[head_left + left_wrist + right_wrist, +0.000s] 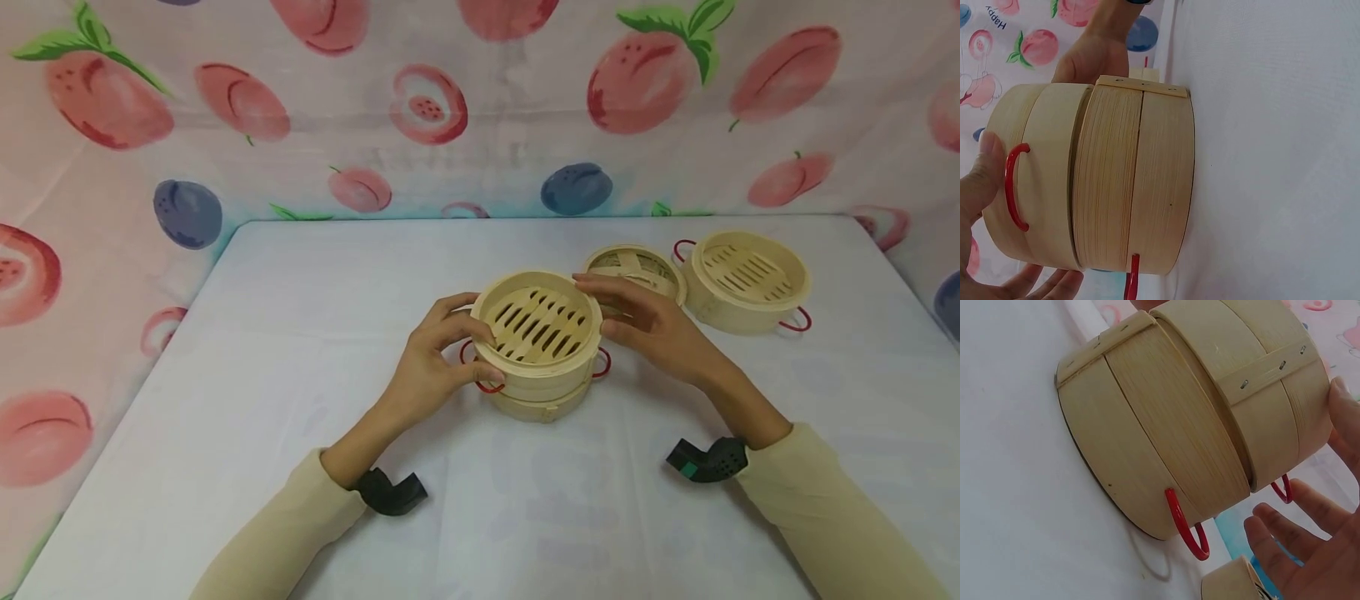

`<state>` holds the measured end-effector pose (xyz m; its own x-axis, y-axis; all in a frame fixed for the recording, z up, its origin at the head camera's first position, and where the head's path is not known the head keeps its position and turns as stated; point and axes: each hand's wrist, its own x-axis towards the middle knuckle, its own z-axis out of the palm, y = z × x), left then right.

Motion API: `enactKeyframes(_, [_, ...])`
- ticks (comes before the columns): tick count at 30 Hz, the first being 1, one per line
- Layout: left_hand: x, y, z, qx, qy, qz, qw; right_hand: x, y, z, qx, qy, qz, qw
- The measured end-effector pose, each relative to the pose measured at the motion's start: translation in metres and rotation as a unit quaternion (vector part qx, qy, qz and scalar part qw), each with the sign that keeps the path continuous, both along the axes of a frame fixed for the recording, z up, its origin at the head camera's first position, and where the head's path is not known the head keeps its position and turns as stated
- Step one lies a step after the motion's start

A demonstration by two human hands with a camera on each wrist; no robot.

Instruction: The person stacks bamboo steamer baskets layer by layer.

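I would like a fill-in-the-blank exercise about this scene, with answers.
1. The handles on the stacked steamer baskets are coloured ____.
2. The left hand holds not the lower but the ____ basket.
3. In the head view, the separate slatted basket stands not left but ____ of the stacked ones.
Answers: red; upper; right.

Printed word "Happy" (995, 17), dark lettering, running aslant, on fruit-patterned cloth backdrop (999, 70), legible in left wrist view

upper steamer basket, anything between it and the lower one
Nothing visible stands between the upper basket and the lower basket; the left wrist view shows only a dark seam there. The lower basket's inside is hidden.
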<state>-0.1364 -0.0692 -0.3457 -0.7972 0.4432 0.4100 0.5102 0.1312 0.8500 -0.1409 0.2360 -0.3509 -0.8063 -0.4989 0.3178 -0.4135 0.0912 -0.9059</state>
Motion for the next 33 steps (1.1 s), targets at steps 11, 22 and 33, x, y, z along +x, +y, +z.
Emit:
enactKeyframes(11, [-0.0003, -0.0006, 0.0019, 0.007, 0.001, -0.010, 0.9999, -0.0005, 0.0012, 0.0024, 0.006, 0.000, -0.001, 1.0000])
enactKeyframes(22, [-0.0039, -0.0034, -0.0003, 0.002, -0.007, -0.032, 0.9995, -0.0003, 0.0033, 0.0030, -0.012, -0.016, 0.020, 0.9996])
enactKeyframes(33, [-0.0063, -0.0053, 0.0000, -0.024, 0.014, -0.049, 0.9984, 0.0014, 0.0002, 0.0084, 0.022, -0.036, 0.013, 0.9990])
